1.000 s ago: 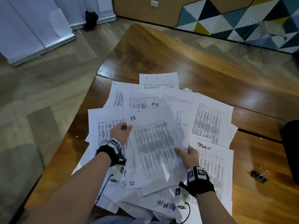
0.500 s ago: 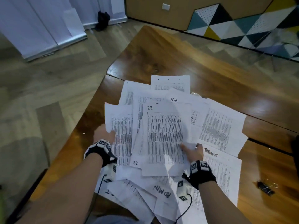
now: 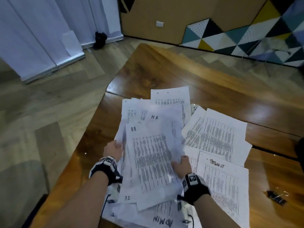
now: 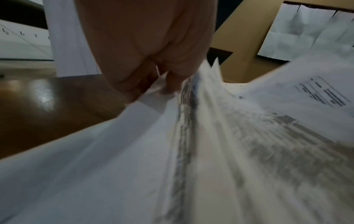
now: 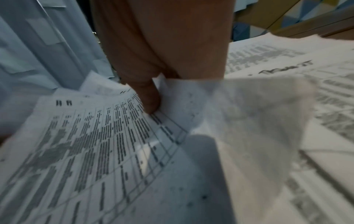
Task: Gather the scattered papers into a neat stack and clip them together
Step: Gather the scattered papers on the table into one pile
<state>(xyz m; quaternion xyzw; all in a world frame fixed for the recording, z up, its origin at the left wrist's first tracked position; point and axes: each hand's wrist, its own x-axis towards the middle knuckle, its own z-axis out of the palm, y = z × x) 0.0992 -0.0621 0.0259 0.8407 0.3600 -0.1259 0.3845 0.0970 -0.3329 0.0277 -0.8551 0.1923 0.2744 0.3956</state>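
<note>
Many printed white sheets [image 3: 218,137] lie scattered and overlapping on the wooden table [image 3: 164,74]. A loose bundle topped by a sheet marked "HR" [image 3: 151,158] is raised off the pile between both hands. My left hand [image 3: 118,146] grips the bundle's left edge; in the left wrist view its fingertips [image 4: 168,86] pinch the paper edges [image 4: 191,121]. My right hand [image 3: 181,162] holds the right edge, and its thumb [image 5: 149,100] presses on the printed table [image 5: 95,144] with the fingers hidden underneath. Black binder clips [image 3: 277,196] lie on the table at the right, apart from both hands.
The table's left edge [image 3: 92,120] runs close beside my left hand, with wooden floor [image 3: 41,104] below. More sheets marked "ADMIN" [image 3: 162,222] lie nearest me. A dark object [image 3: 300,148] sits at the right border. White panels [image 3: 32,38] stand at the back left.
The left hand has drawn the left-side sheets in under the "HR" sheet. The bundle, flat half a second ago, is now raised between both hands.
</note>
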